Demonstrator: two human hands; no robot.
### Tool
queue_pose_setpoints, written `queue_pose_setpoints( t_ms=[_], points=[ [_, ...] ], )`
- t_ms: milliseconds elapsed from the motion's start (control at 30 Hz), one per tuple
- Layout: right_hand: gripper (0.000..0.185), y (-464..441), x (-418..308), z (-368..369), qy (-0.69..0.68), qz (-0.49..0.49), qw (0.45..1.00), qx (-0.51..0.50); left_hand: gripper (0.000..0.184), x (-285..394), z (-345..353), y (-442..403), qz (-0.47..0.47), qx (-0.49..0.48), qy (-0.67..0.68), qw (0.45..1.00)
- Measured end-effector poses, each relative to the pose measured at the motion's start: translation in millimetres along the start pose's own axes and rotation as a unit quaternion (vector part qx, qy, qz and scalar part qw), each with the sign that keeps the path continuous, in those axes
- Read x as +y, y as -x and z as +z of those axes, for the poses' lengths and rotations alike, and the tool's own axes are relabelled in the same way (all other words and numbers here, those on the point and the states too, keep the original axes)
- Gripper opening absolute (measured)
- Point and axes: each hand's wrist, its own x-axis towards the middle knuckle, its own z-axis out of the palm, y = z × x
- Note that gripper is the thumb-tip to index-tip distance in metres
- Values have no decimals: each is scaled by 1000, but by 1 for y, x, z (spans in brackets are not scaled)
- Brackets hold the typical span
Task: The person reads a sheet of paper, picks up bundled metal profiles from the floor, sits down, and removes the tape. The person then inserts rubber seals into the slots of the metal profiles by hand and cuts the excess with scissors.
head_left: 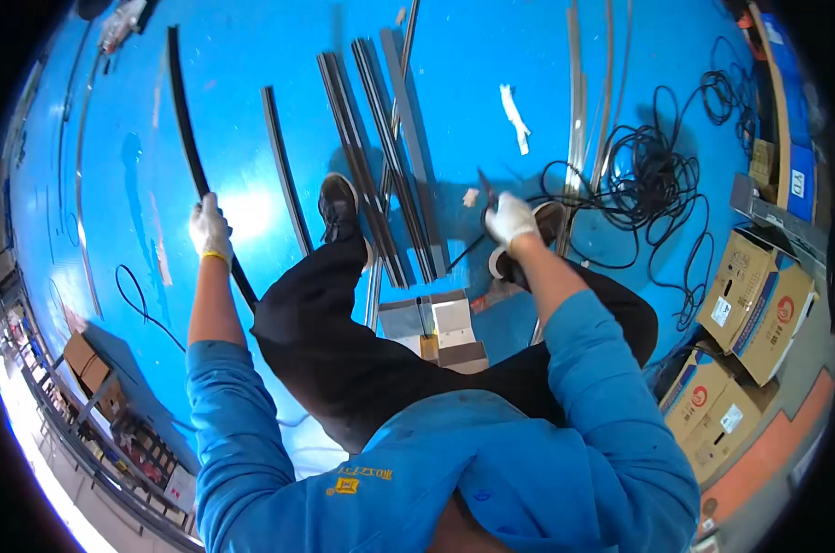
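Note:
My left hand (pixel 210 228), in a white work glove, is closed around a long black strip (pixel 185 124). The strip runs from the upper left down past my knee. In the white-gloved right hand (pixel 511 221), near my shoe, are dark scissors (pixel 487 189) with the pointed end away from me; the fingers partly hide them. Between the hands, a shorter dark strip (pixel 286 170) lies on the floor. Several dark metal profiles (pixel 367 166) lie side by side between my feet, and a grey profile (pixel 415 152) rests to their right.
An open box (pixel 452 318) sits between my legs. A tangled black cord (pixel 652 175) spreads over the blue floor (pixel 472 55) at right, with long strips (pixel 578 101) beside it. Cardboard boxes (pixel 753 295) stand far right. A white scrap (pixel 514 120) lies ahead.

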Motion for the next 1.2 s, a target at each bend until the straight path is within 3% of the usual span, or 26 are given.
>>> queue_pose_setpoints(
  t_ms=[67, 167, 233, 267, 367, 400, 500, 633, 767, 833, 867, 967, 1067, 1100, 1133, 1167, 1200],
  points=[
    [38, -46, 4, 4, 42, -44, 997, 43, 26, -49, 18, 3, -62, -15, -42, 997],
    [36, -91, -26, -24, 42, -2, 997, 62, 26, -98, 44, -5, -133, -55, -77, 987],
    [45, -115, -35, -22, 107, -139, 962, 211, 31, -122, 49, -12, -172, -98, -85, 976],
    [45, -117, -41, -7, 103, -137, 965, 197, 31, -134, 46, -14, -180, -94, -96, 974],
    [51, -114, -82, 44, 27, -107, 994, 19, 48, -161, 45, -21, 27, -140, -401, 905],
    [52, -108, -92, 66, 20, -77, 996, -44, 48, -156, 50, -22, 27, -141, -405, 903],
    [48, -96, -105, 95, 23, -31, 994, -103, 55, -107, 78, -9, 78, -203, -461, 860],
    [46, -88, -98, 96, 42, -8, 992, -118, 53, -30, 141, 21, 59, -282, -375, 881],
    [49, -64, -89, 34, 55, -94, 990, -94, 54, 13, 200, 63, 120, -361, -351, 855],
    [45, -52, -86, 8, -46, -97, 979, -172, 52, 33, 222, 92, 133, -481, -360, 788],
    [43, -47, -85, -5, -98, -102, 968, -208, 52, 40, 232, 107, 143, -481, -358, 787],
    [36, -14, -101, -28, -148, -173, 969, -94, 50, 32, 248, 135, 136, -551, -308, 764],
    [31, 5, -114, -7, -204, -228, 952, -20, 52, -12, 268, 160, 309, -415, -315, 796],
    [30, 3, -106, -1, -231, -273, 934, 4, 52, 5, 272, 176, 310, -432, -313, 787],
    [30, 0, -91, -1, -232, -262, 937, 11, 51, 28, 276, 183, 131, -372, -245, 886],
    [27, 0, -79, 1, -215, -273, 937, 49, 51, 41, 278, 188, -58, -291, -172, 939],
    [25, -5, -67, 3, -196, -288, 934, 86, 47, 38, 280, 182, -92, -298, -123, 942]
  ],
)
